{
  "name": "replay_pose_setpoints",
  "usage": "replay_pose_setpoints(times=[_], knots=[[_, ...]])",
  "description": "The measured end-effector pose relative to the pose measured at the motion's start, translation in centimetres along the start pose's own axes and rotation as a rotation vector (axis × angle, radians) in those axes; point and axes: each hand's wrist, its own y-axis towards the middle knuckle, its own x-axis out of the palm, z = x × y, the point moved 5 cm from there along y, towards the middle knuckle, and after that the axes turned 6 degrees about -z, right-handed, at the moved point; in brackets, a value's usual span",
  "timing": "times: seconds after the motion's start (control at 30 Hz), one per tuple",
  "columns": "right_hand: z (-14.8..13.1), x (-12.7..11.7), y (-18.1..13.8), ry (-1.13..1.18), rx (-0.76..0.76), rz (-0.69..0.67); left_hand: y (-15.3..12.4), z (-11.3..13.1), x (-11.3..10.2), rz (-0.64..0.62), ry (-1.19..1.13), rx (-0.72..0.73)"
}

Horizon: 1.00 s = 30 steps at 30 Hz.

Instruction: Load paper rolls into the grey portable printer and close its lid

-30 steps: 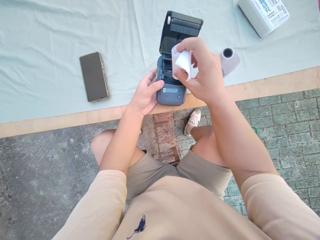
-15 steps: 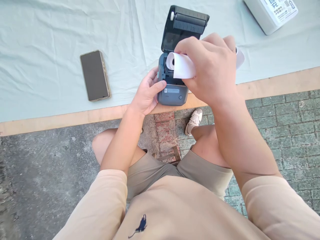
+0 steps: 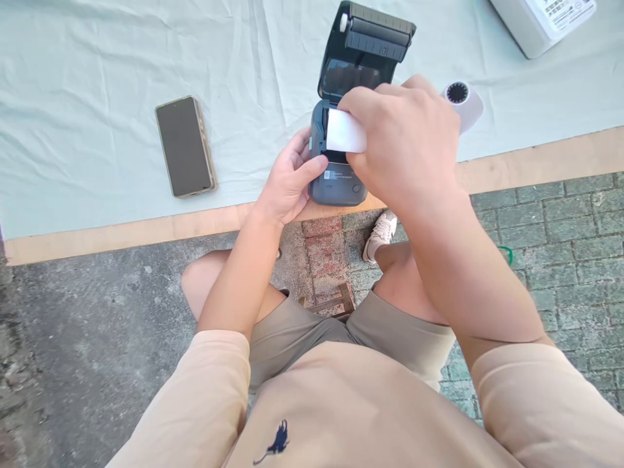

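Dark blue-grey label printer (image 3: 337, 185), hinged lid (image 3: 336, 75) up and tipped away from me, is at the front edge of the worktop (image 3: 205, 221), roughly straight ahead. Its near end reaches over the bare wooden edge; can't tell if it rests there or I'm carrying the weight.

My left hand (image 3: 291, 179) grips the printer body on its left side: thumb on the top by the bay, fingers wrapped round the side, tips mostly hidden.

My right hand (image 3: 404, 140) is over the bay, palm down, fingers curled round a white paper roll (image 3: 344, 130). Only the left part of the paper shows, a smooth flap lying across the opening. Roll is at the bay, but my knuckles block the right half, so can't confirm whether it's seated.

Inside the lid, along its far edge: black roller (image 3: 373, 34) with a white knob (image 3: 344, 23) at the left end. Front panel has a pale printed sticker (image 3: 336, 175) and a round power button (image 3: 356, 188) near the right corner.

Around it: phone (image 3: 185, 146) in a clear-edged case, screen up and dark, well off to the left on the pale green cloth (image 3: 121, 130). White handheld device (image 3: 472, 110) with a dark round end sits just beyond my right knuckles. White container (image 3: 526, 26) with a printed label is at the top right, cut off by the frame.
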Motion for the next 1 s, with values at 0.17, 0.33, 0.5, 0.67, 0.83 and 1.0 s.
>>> replay_pose_setpoints(times=[0.17, 0.33, 0.5, 0.67, 0.83, 1.0], knots=[[-0.3, 0.6, 0.4, -0.022, -0.076, 0.005, 0.2, 0.0, 0.0, 0.015, 0.003, -0.023], [0.4, 1.6, 1.2, 0.060, -0.096, -0.018, 0.3, 0.1, 0.2, 0.019, -0.039, -0.052], [1.3, 2.3, 1.3, 0.171, -0.216, -0.005, 0.1, 0.4, 0.4, 0.016, -0.078, -0.023], [1.9, 2.7, 0.2, 0.251, -0.291, 0.067, 0.2, 0.3, 0.3, 0.007, -0.121, -0.021], [1.9, 3.6, -0.8, 0.271, -0.441, 0.107, 0.3, 0.5, 0.6, -0.044, -0.137, 0.001], [2.2, 4.4, -1.3, 0.334, -0.416, 0.141, 0.2, 0.7, 0.7, 0.000, -0.077, -0.030]])
